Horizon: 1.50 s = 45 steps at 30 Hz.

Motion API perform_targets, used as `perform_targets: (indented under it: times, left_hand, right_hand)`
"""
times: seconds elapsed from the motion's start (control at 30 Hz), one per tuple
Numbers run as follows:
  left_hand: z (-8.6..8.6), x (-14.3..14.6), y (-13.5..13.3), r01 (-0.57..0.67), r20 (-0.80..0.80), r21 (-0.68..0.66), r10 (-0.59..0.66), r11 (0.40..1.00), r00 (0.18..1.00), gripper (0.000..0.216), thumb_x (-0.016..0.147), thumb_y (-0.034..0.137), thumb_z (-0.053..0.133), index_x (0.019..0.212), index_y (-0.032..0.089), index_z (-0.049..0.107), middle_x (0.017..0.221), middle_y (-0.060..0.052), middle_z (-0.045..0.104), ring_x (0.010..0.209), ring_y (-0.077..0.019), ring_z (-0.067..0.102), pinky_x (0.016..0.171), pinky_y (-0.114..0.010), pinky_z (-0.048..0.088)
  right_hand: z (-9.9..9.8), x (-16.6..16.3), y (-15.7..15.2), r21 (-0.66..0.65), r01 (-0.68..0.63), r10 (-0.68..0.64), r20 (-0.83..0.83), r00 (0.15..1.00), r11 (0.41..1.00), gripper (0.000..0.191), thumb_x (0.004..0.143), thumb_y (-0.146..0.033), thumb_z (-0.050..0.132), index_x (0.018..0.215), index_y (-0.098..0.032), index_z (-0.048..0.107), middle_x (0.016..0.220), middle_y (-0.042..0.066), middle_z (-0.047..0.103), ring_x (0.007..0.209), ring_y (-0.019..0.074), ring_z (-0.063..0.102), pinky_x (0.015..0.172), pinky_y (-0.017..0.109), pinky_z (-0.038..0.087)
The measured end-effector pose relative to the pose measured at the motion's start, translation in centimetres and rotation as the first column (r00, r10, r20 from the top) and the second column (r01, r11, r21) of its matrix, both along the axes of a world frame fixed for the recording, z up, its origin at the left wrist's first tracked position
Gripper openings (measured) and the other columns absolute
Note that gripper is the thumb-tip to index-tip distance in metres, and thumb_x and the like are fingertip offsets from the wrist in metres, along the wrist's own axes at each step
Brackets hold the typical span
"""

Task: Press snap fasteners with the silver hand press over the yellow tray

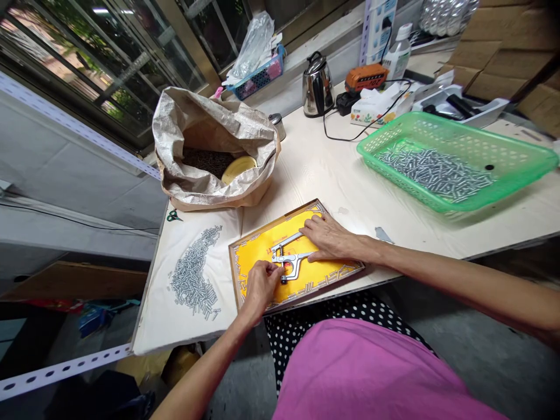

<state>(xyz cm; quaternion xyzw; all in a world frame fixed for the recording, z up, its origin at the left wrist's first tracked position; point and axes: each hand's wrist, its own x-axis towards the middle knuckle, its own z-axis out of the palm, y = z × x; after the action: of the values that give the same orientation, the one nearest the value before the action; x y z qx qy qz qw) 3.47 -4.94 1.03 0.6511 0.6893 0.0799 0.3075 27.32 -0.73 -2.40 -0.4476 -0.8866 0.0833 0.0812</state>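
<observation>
A silver pair of hand pliers with a spring and a rounded jaw (298,266) lies over a shallow tray lined in yellow (258,248). My right hand (328,236) is wrapped around the ends of its two spread handles. At the jaw, the fingers of my left hand (262,283) are pinched together; whatever they hold is too small or hidden to make out. Small metal pins (345,271) lie along the tray's edges, mostly near its front and right sides.
Left of the tray is a heap of small metal pins (192,277), with green scissors (174,216) behind. A woven sack (258,195) holds dark pieces and a yellow dish. A green basket (516,186) of metal pins, a kettle (318,87) and a tissue box (371,111) stand farther right.
</observation>
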Motion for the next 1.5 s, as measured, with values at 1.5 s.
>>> perform_targets:
  times: [1.5]
  left_hand:
    - [-0.9,-1.7,-0.2,0.334,-0.176,0.533,-0.284,0.778,0.943,0.024,0.097,0.027,0.049,0.108,0.019,0.069,0.114,-0.01,0.062,0.105,-0.0214,0.056,0.092,-0.035,0.05]
  right_hand:
    - [-0.3,-2.1,0.7,0.064,0.01,-0.004,-0.089,0.996,0.998,0.023,0.099,-0.033,0.044,0.089,-0.019,0.06,0.094,0.009,0.063,0.086,0.0224,0.057,0.072,0.033,0.036]
